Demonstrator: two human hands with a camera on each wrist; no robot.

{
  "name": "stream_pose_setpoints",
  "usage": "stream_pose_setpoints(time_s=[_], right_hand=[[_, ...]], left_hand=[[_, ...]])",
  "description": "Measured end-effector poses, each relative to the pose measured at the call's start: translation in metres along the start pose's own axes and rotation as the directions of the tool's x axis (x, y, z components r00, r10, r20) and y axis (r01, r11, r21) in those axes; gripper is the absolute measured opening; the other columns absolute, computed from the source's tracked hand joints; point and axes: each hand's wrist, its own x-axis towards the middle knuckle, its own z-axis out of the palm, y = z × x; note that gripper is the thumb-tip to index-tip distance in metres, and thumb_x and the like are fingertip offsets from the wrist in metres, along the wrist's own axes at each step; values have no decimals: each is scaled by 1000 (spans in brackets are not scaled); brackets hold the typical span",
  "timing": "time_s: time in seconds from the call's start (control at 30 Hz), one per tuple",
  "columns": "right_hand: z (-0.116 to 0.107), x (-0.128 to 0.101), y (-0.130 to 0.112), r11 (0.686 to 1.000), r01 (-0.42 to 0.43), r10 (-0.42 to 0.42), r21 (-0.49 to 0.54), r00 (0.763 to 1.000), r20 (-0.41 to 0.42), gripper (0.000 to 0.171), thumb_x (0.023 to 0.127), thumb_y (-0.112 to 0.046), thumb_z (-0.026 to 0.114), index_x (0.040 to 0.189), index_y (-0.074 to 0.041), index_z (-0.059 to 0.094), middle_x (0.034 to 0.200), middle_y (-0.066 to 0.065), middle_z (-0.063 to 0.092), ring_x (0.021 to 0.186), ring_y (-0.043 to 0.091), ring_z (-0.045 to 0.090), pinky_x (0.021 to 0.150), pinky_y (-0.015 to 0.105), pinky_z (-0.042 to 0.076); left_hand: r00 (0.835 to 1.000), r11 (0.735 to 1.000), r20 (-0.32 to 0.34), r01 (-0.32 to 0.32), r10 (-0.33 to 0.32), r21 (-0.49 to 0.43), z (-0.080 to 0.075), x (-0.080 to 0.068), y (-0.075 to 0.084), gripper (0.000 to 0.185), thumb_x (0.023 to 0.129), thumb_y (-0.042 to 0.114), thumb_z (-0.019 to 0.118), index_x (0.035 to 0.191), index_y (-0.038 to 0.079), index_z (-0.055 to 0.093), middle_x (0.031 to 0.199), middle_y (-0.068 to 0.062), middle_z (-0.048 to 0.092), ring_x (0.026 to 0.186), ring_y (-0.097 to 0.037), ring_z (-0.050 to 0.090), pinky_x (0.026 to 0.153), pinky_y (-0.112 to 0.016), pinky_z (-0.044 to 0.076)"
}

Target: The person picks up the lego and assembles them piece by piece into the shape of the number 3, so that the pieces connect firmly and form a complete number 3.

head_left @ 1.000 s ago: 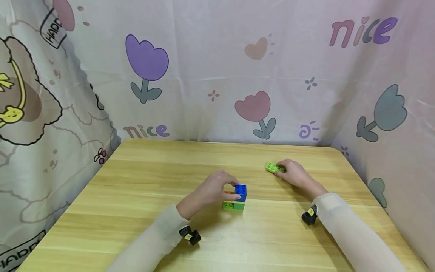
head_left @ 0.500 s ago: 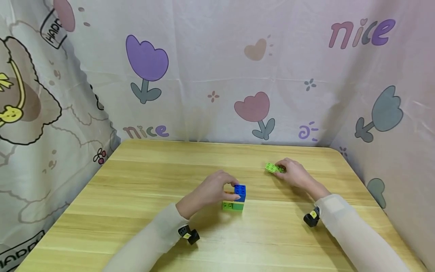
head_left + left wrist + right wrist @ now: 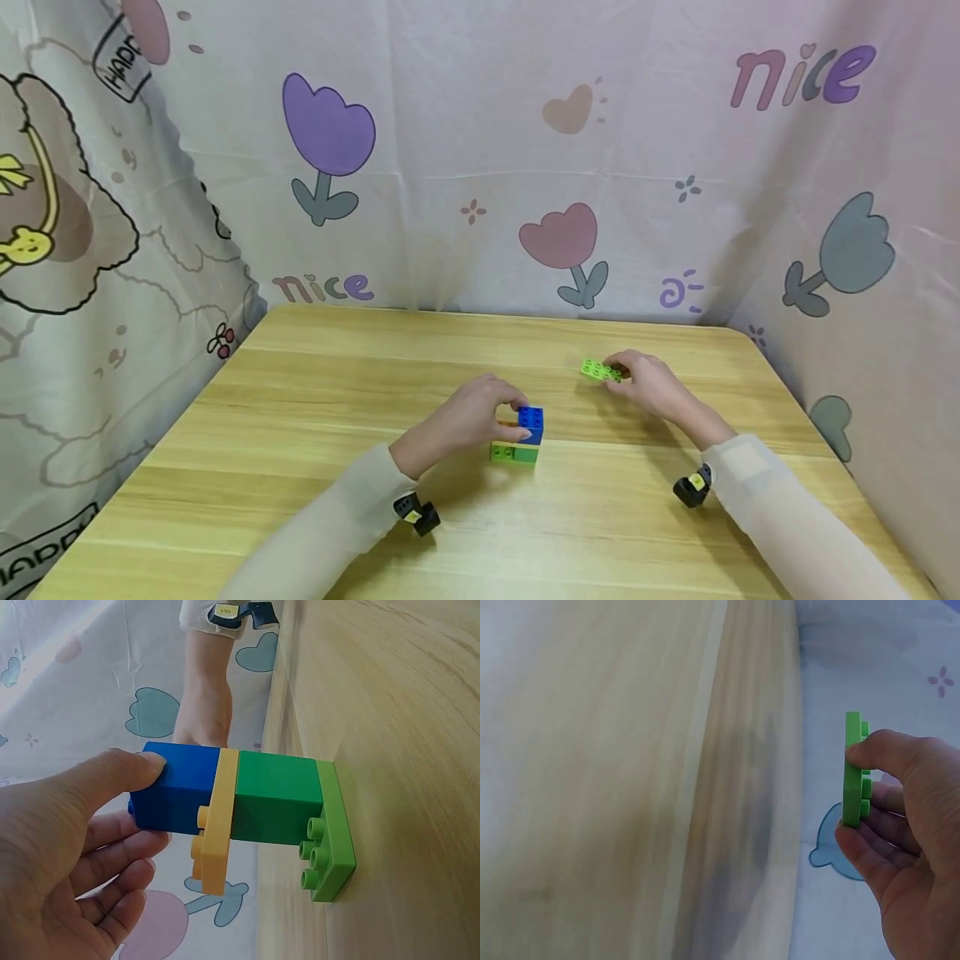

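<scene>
Centrally on the worktop [image 3: 360, 375] stands a stack: light green base plate [image 3: 337, 855], dark green block [image 3: 277, 799], orange plate [image 3: 217, 847] and, topmost, blue block [image 3: 531, 427]. The left hand [image 3: 471, 412] grips the blue block between thumb and fingers. Well apart from it, farther back and to the right, the right hand [image 3: 651, 385] pinches a lime studded plate [image 3: 596, 370], which appears raised above the worktop.

Left hand [image 3: 467, 414] curled in a pinch, right hand [image 3: 651, 387] pinching too, slightly farther forward, the two apart
</scene>
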Motion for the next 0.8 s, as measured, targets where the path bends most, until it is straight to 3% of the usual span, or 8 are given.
stream_pose_setpoints(time_s=[0.43,0.8], right_hand=[[-14,-11,-31,990,140,-139,1,988,-65,37,86,-20,75,117,-1,67,104,7,67,91,22,64,81,43,52],[-21,-20,-55,973,229,-227,14,970,-81,34,84,-19,78,114,-7,68,103,2,66,89,16,62,80,41,53]], left_hand=[[999,1000,30,18,-18,-2,-3,3,1,35,82,37,79,108,14,73,97,5,69,95,-21,58,81,-30,47],[999,1000,32,-14,15,-11,-2,5,0,33,82,36,80,105,13,73,95,5,68,93,-22,59,78,-29,46]])
